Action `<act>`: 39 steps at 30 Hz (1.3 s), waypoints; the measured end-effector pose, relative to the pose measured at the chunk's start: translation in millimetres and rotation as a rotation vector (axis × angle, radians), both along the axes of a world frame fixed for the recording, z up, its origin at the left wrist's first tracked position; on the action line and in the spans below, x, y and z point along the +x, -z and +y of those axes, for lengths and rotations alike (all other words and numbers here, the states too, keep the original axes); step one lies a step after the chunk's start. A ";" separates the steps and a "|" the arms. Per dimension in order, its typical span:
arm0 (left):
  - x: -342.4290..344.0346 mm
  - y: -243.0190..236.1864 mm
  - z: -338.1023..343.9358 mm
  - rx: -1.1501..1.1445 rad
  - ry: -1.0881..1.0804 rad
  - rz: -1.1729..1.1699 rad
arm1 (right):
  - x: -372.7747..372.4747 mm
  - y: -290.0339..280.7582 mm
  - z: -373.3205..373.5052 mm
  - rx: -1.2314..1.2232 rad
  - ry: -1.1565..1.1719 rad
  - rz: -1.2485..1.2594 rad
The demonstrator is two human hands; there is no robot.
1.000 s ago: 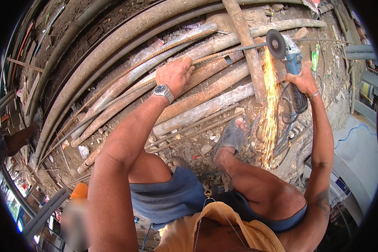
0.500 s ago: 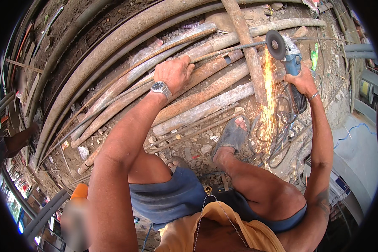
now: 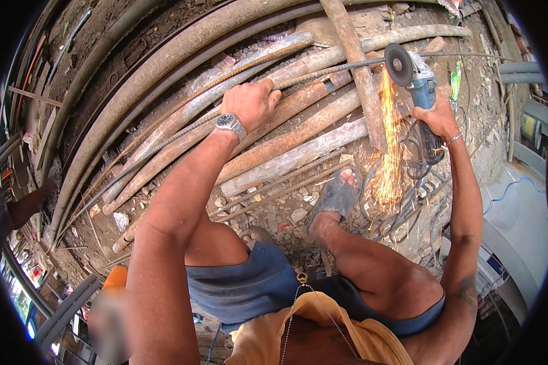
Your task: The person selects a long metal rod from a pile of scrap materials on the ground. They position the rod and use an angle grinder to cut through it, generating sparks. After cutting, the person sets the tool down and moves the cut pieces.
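Observation:
My left hand (image 3: 249,106) is closed on a long ribbed steel rod (image 3: 313,76), which crosses a rough post (image 3: 346,33). My right hand (image 3: 437,117) grips a blue angle grinder (image 3: 426,94); its disc (image 3: 399,66) meets the rod just right of the post. A bright stream of orange sparks (image 3: 388,164) pours down from there, beside my sandalled foot (image 3: 338,191). Rusty and grey pipes (image 3: 289,152) lie under and around the rod.
Loose cables (image 3: 415,173) run near the sparks. More long curved pipes (image 3: 128,79) cover the rubble-strewn ground. A concrete slab (image 3: 508,207) is at right. Another person's dark limb (image 3: 27,204) shows at left, and a blurred figure in orange headgear (image 3: 112,280) at lower left.
My left hand and wrist have shifted slightly up and left along the rod. The grinder stays at the same spot, and the spark stream has changed shape, now ending higher.

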State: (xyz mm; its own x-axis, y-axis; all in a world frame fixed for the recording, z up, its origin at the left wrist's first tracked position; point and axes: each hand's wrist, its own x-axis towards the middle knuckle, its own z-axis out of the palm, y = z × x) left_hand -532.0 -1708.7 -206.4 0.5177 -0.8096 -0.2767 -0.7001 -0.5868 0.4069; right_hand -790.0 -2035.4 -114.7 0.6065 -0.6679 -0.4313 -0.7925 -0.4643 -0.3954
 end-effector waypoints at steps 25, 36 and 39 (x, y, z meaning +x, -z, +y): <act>6.5 -3.7 -3.5 0.064 0.028 0.067 | -56.3 -8.0 11.5 0.357 0.447 -0.437; 8.3 4.4 -8.0 0.018 0.060 0.025 | -177.2 80.3 89.9 0.528 1.247 -0.790; 8.2 12.3 -5.4 0.007 0.052 -0.010 | -195.8 91.0 118.6 0.615 1.298 -0.916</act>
State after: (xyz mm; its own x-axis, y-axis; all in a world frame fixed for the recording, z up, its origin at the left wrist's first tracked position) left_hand -523.9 -1714.1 -218.7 0.4776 -0.8337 -0.2772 -0.7338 -0.5520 0.3961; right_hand -985.7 -1916.8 -205.7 0.0159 -0.7677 -0.6406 0.0732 0.6398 -0.7650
